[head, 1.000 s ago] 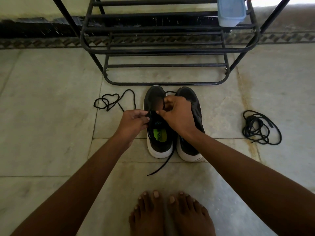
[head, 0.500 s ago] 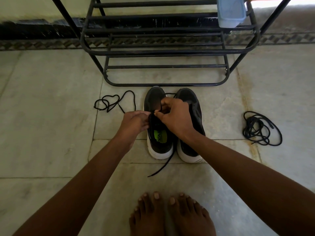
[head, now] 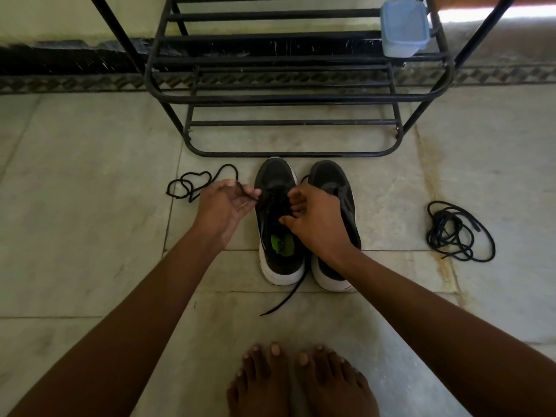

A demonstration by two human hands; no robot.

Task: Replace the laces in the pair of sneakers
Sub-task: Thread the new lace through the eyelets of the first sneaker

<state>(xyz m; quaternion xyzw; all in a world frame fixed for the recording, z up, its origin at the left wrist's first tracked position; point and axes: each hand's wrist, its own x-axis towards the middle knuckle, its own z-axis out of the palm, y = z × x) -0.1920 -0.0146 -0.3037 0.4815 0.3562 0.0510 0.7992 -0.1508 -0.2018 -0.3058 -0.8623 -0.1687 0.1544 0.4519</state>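
The left hand (head: 224, 206) pinches a black lace (head: 192, 183) trailing across the floor (head: 90, 236); the right hand (head: 316, 218) curls its fingers at the left sneaker's (head: 278, 245) eyelets. That shoe looks part-laced; the right sneaker (head: 334, 182) seemingly waits. A lace bundle (head: 454, 230) lies well apart.

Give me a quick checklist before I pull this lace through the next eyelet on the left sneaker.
1. Lace end gripped by left hand: ok, lace pinched at the fingers.
2. Right hand at the eyelets of the left sneaker: ok.
3. Lace untangled on the floor: cannot tell, it lies in loops.
4. Other lace end free: ok, it trails past the heel.
5. Right sneaker laced: cannot tell, hand covers it.
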